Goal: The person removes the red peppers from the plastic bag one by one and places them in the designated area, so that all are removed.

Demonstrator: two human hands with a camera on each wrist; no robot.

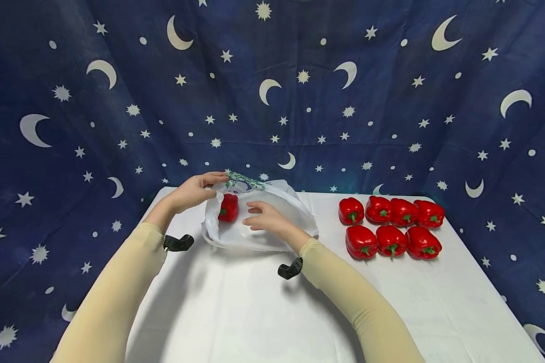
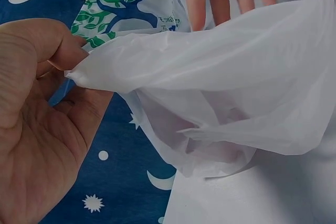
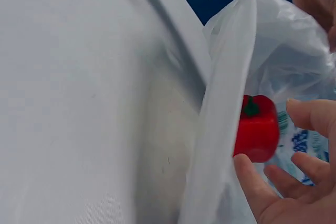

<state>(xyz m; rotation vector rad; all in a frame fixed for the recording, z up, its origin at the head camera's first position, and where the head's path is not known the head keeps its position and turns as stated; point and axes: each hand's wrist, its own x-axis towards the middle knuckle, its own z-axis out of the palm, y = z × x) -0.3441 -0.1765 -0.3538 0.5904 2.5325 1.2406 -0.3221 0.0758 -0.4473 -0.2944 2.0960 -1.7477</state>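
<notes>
A white plastic bag (image 1: 281, 201) with a green and blue tree print lies on its side, its mouth spread toward me. With thumb and fingers, my left hand (image 1: 195, 190) pinches the left edge of the bag's mouth. One red bell pepper (image 1: 228, 207) with a green stem sits inside the bag at its left; in the left wrist view it shows only faintly through the plastic. My right hand (image 1: 267, 220) reaches into the bag's mouth, fingers spread and nothing gripped. In the right wrist view its fingertips (image 3: 242, 162) are close by the pepper.
To the right on the white-covered table (image 1: 263, 312), several red bell peppers lie in two rows, including a front-left pepper (image 1: 360, 241) and a back-left pepper (image 1: 350, 209). A dark blue cloth (image 1: 300, 101) with moons and stars hangs behind the table.
</notes>
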